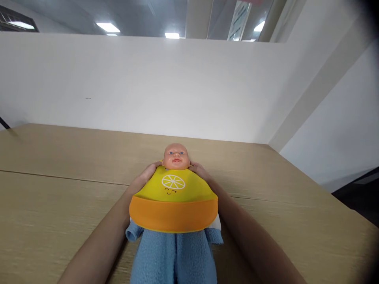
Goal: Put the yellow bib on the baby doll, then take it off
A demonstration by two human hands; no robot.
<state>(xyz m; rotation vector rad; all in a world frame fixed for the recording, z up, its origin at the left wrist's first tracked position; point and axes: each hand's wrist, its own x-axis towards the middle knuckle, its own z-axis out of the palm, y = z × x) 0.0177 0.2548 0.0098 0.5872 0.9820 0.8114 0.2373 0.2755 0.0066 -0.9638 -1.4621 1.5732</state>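
A baby doll (176,154) with a bald head and blue eyes lies face up, dressed in a fuzzy blue outfit (174,256) with some white at the sleeve. Over its chest spreads a yellow bib (154,185) with a white citrus slice, a small smiling face and an orange pocket (173,215). My left hand (152,169) is closed at the bib's neck strap, on the left side of the doll's neck. On the other side, my right hand (199,170) grips the strap's other end. Both hands' fingertips are hidden behind the neck and bib.
The doll rests on a wooden table (74,213) with seams across its top. A white partition (148,86) rises behind it, with glass above. A dark object (361,193) stands beyond the right table edge, and a thin black bar (4,123) shows at far left.
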